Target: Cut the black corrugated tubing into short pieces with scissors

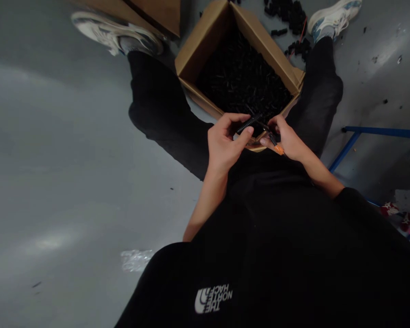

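My left hand pinches a short, ribbed black plastic piece between thumb and fingers. Facing it, my right hand is closed around a slim pliers-like tool, dark along its length and orange at the handle end. The tool's dark tip reaches up against the ribbed piece, but whether it bites on it I cannot tell. Both hands are over the near edge of an open cardboard box set between my legs. Inside lies a deep heap of small black parts.
More black parts lie in piles on the floor beyond the box. Another cardboard box stands at the upper left. A blue metal frame is at the right. Clear plastic film rests on the grey floor.
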Motion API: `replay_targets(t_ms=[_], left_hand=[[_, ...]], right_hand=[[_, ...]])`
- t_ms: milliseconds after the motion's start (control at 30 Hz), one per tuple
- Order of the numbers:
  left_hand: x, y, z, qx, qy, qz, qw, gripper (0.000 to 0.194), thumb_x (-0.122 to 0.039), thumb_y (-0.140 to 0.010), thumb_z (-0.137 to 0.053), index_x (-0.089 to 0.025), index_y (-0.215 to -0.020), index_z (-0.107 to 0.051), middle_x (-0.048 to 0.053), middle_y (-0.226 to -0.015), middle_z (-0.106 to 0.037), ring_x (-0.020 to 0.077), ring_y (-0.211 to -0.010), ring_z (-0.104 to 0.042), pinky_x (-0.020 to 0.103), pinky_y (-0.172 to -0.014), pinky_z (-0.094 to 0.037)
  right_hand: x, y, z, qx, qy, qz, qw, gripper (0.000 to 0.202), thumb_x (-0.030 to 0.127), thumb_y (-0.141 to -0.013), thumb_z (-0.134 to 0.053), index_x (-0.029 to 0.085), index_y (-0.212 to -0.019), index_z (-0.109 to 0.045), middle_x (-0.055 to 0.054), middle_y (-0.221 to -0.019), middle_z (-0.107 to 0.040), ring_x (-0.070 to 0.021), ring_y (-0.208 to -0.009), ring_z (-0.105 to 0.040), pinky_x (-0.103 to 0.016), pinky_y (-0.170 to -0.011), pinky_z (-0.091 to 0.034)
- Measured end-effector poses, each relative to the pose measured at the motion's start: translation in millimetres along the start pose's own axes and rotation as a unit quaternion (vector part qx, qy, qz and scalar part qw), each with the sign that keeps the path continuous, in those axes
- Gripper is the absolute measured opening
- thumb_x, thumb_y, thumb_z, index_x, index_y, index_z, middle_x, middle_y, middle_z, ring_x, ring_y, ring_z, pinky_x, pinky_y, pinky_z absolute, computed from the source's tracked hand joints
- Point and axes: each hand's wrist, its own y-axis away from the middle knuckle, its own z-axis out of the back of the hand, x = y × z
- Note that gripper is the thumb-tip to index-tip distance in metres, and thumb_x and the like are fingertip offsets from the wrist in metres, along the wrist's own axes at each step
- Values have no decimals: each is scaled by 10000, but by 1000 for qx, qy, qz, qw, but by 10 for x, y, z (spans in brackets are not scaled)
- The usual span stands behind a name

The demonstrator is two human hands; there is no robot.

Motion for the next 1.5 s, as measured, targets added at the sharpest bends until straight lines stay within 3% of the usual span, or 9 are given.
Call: replay_targets(t_ms=[133, 300, 767, 933, 1100, 1367, 1500], left_hand=[[-2, 5, -21, 4, -11, -8, 1000, 412, -608, -954, -897, -253, -1157, -854, 52, -1127, -849, 244, -1056, -783, 392, -980, -651], [30, 5, -45, 4, 4, -17, 1000, 398, -585, -949, -908, -269, -1187, -865, 54, -1148, -837, 265, -1120, -789, 441, -1065, -639], [48, 24, -76, -23, 4, -2, 1000, 416, -621, -959, -891, -257, -1159, -860, 56, -1123, -850, 254, -1061, -794, 423, -1028, -661], [102, 21, -79, -41, 0, 2, 999, 412, -602, -966, -887, -253, -1181, -850, 57, -1154, -839, 267, -1133, -799, 423, -1055, -667], [198, 27, -100, -39, -13, -26, 999, 473, -662, -966, -866, -245, -1187, -864, 57, -1131, -857, 237, -1044, -815, 378, -967, -684], [264, 6, -91, -35, -33, -46, 998, 439, -624, -996, -847, -243, -1215, -866, 66, -1151, -865, 230, -1047, -825, 354, -923, -687], [308, -17, -107, -37, -14, -34, 999, 464, -645, -964, -877, -239, -1189, -862, 67, -1138, -859, 235, -1057, -820, 372, -959, -683]], right_hand=[[-58, 5, -29, 1, -18, 0, 1000, 651, 699, -883, -913, 282, -1246, -570, -71, -1120, -695, -368, -1196, -723, -709, -1194, -604], [-128, 4, -65, -3, -38, 3, 999, 681, 737, -862, -910, 302, -1251, -559, -65, -1105, -679, -351, -1127, -718, -683, -1142, -639], [-67, 1, -21, -3, -31, 2, 1000, 630, 686, -875, -911, 297, -1230, -566, -74, -1118, -691, -356, -1142, -699, -723, -1237, -554], [-91, 3, -62, -1, -21, 3, 1000, 608, 679, -907, -887, 278, -1225, -558, -82, -1182, -697, -310, -1075, -718, -667, -1169, -613], [-112, -6, -91, -1, 5, 1, 1000, 575, 690, -982, -805, 268, -1270, -542, -75, -1160, -693, -305, -1098, -726, -625, -1124, -632], [-101, -47, -96, 7, 11, -4, 1000, 640, 785, -918, -794, 290, -1158, -468, -59, -1072, -653, -283, -977, -677, -545, -963, -634], [-78, -37, -79, -19, 41, -24, 999, 694, 870, -860, -806, 296, -1035, -456, -30, -940, -639, -274, -877, -639, -537, -879, -619]])
